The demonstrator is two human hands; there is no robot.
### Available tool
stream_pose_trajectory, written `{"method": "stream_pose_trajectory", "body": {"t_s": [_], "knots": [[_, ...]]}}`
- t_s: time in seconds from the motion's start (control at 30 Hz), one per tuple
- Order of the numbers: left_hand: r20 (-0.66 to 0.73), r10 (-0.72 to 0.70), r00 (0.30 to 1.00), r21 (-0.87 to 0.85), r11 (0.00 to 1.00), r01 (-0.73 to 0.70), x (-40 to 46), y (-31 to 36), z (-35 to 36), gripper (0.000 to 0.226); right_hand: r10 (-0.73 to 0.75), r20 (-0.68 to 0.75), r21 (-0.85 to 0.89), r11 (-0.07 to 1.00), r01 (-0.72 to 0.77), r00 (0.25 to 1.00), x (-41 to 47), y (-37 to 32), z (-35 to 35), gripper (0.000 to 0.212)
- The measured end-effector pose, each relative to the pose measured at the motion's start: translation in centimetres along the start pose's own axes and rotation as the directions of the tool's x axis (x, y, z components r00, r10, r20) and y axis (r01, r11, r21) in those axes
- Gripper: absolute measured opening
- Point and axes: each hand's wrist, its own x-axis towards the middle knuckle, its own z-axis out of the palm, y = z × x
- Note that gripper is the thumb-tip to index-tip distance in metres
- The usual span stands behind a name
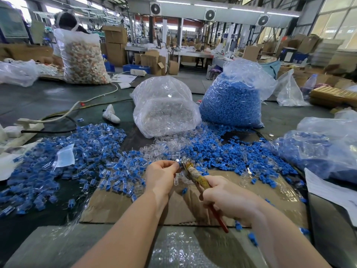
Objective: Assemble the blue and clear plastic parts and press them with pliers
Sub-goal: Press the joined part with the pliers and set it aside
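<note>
Head view, your left hand (161, 174) pinching a small blue and clear part (178, 163) at the pliers (195, 176) tip, your right hand (225, 196) gripping the pliers handles, above cardboard (135, 202) on the desk (48, 97), loose parts heaped around

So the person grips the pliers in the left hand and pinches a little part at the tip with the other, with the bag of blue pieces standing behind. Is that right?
Not quite: the head view shows the pliers gripped in the right hand, while the left hand pinches the small part at their tip. The bag of blue pieces does stand behind.
</note>
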Motion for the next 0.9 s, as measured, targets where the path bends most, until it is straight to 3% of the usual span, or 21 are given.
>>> {"method": "stream_pose_trajectory", "body": {"t_s": [0.37, 0.67, 0.9], "knots": [[-0.012, -0.007, 1.000, -0.020, 1.000, 0.007, -0.52, 0.21, 0.27, 0.008, -0.019, 0.001, 0.001, 1.000, 0.019, 1.000, -0.07, -0.22, -0.26, 0.020], [-0.007, 0.008, 1.000, -0.002, 1.000, -0.008, -0.74, 0.21, 0.56, 0.007, -0.121, -0.114, -0.160, 0.982, 0.102, 0.986, -0.14, -0.12, 0.33, 0.027], [0.008, -0.012, 1.000, -0.034, 0.999, 0.012, -0.46, -0.09, 0.56, 0.005, -0.100, -0.133, -0.009, 0.995, 0.099, 0.986, -0.21, 0.61, 0.26, 0.020]]}}
